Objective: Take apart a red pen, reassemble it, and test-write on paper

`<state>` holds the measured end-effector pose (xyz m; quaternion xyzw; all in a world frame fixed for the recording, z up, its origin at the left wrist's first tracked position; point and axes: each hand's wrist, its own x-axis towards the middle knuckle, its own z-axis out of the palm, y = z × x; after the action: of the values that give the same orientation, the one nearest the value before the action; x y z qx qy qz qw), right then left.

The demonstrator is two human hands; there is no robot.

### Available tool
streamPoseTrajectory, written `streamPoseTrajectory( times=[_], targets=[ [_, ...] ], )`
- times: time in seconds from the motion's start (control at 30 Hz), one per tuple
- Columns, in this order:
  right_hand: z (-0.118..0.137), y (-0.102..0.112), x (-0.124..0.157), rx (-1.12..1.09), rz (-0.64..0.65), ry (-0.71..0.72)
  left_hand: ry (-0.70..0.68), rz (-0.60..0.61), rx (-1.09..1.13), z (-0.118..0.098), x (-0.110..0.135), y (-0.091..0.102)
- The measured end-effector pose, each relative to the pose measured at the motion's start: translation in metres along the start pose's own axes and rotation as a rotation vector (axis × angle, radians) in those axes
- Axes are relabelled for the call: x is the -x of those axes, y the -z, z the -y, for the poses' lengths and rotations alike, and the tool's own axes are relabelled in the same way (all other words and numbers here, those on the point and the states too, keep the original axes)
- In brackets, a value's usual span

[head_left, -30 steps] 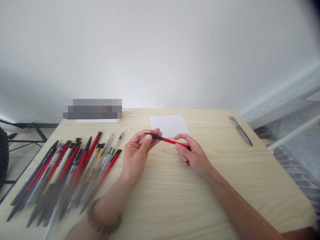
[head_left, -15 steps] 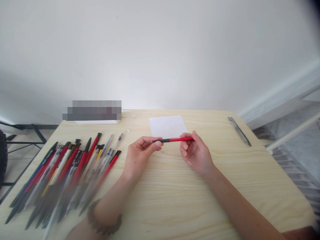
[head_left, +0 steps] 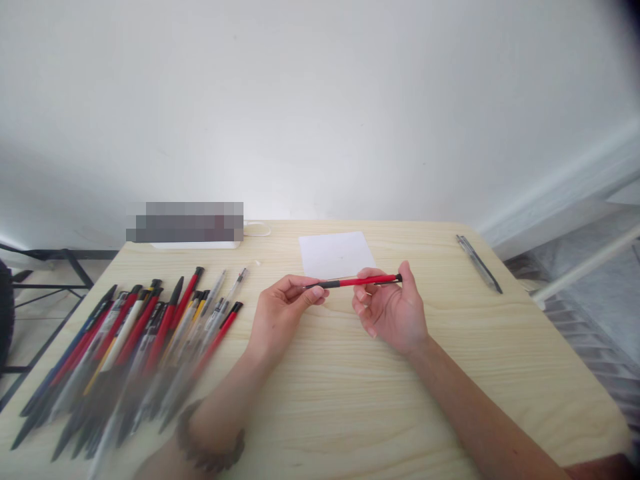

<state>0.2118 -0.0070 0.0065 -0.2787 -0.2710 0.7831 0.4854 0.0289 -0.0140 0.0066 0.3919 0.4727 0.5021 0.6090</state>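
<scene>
A red and black ballpoint pen [head_left: 367,281] lies level between my two hands, above the table. My left hand [head_left: 287,307] pinches its dark tip end between thumb and fingers. At the other end, my right hand [head_left: 393,307] has its thumb against the black push button, with its fingers under the red barrel. Just beyond the pen, a white sheet of paper [head_left: 336,253] lies on the table.
Many pens [head_left: 135,340] lie in a spread pile at the left of the wooden table [head_left: 350,413]. Two pens [head_left: 479,263] rest together at the right. A blurred-out object [head_left: 187,223] stands at the back left, near the white wall [head_left: 320,113].
My right hand has turned and opened a little; its thumb has shifted from the barrel's side to the pen's end, and more of the red barrel shows. My left hand keeps its pinch.
</scene>
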Motion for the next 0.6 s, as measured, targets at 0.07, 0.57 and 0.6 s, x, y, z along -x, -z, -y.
streamPoseTrajectory(
  times=[0.07, 0.57, 0.6],
  targets=[
    [0.0002, 0.0006, 0.0001, -0.023, 0.053, -0.041, 0.012, 0.003, -0.036, -0.0005, 0.0005, 0.0006],
    [0.0046, -0.0003, 0.0035, -0.053, 0.087, 0.02, 0.008, 0.046, -0.139, -0.0023, 0.001, -0.0018],
    [0.0042, -0.0005, 0.0038, -0.048, 0.088, 0.027, -0.004, 0.04, -0.162, -0.0021, 0.0012, -0.0019]
  ],
)
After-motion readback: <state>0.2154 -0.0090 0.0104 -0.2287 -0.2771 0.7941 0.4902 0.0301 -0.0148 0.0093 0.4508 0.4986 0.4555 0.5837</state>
